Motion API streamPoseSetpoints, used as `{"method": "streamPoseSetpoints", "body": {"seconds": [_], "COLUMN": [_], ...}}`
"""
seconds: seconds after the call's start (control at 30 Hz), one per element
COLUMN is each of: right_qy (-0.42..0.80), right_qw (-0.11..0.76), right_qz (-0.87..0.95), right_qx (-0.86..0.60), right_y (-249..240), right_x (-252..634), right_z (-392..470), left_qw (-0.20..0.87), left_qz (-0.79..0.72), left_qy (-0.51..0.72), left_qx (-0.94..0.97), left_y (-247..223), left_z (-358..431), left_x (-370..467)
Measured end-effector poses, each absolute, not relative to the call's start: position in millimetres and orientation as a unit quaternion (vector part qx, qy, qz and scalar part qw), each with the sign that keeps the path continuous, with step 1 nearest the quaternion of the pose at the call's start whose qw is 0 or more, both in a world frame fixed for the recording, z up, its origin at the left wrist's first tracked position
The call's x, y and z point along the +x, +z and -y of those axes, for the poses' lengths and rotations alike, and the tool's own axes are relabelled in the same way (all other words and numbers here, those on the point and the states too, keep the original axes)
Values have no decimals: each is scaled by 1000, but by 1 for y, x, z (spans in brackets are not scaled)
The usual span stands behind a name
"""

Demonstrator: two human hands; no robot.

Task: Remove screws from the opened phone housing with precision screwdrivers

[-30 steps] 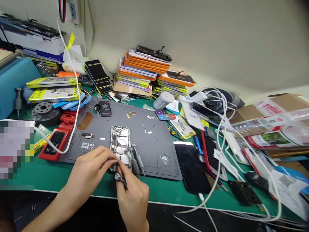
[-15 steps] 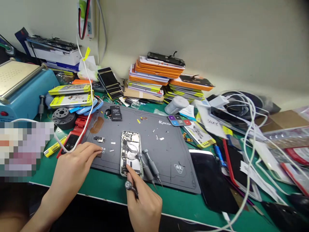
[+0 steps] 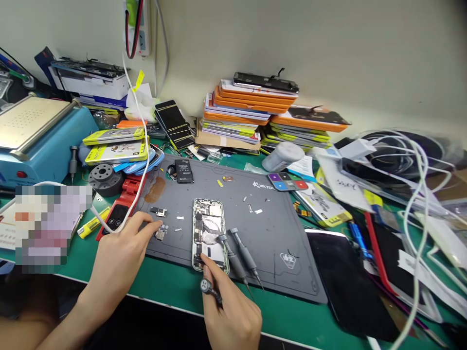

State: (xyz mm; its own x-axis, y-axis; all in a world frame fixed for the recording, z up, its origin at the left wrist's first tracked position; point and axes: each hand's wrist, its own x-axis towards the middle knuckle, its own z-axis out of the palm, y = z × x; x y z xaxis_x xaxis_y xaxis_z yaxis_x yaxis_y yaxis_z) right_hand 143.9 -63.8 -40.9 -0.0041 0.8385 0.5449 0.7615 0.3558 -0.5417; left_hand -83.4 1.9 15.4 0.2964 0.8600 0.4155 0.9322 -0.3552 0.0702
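An opened phone (image 3: 213, 218) lies on the dark grey mat, its inner parts bare. My right hand (image 3: 233, 311) is closed around a small dark screwdriver (image 3: 208, 288) whose round end cap sticks out beside the thumb; the index fingertip rests at the phone's lower left corner. Two more grey screwdrivers (image 3: 247, 253) lie against the phone's right side. My left hand (image 3: 120, 253) has thumb and index finger pinched together just above a small metal part (image 3: 160, 235); whatever lies between the fingertips is too small to make out. A small camera module (image 3: 159, 212) sits just beyond them.
A black battery (image 3: 184, 171) and tiny pieces lie on the mat (image 3: 280, 228). A white cable (image 3: 140, 180) hangs down past my left hand to a red device (image 3: 118, 216). At right are a dark screen (image 3: 353, 282) and more cables; stacked boxes (image 3: 237, 112) stand behind.
The view has turned slightly left, so everything shifts right. My left fingers have lifted a little, uncovering more of the small metal part. My right hand stays at the phone's lower corner.
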Motion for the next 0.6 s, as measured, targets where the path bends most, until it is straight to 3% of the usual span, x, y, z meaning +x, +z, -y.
{"method": "streamPoseSetpoints", "body": {"seconds": [0.3, 0.6], "right_qy": [40, 48], "right_qw": [422, 437], "right_qz": [708, 698], "right_qx": [-565, -565], "right_y": [-37, -34], "right_x": [143, 143], "right_z": [63, 63], "left_qw": [113, 93], "left_qz": [564, 573], "left_qy": [-171, -249], "left_qx": [-800, -775], "left_y": [13, 9], "left_z": [2, 3], "left_x": [-79, -82]}}
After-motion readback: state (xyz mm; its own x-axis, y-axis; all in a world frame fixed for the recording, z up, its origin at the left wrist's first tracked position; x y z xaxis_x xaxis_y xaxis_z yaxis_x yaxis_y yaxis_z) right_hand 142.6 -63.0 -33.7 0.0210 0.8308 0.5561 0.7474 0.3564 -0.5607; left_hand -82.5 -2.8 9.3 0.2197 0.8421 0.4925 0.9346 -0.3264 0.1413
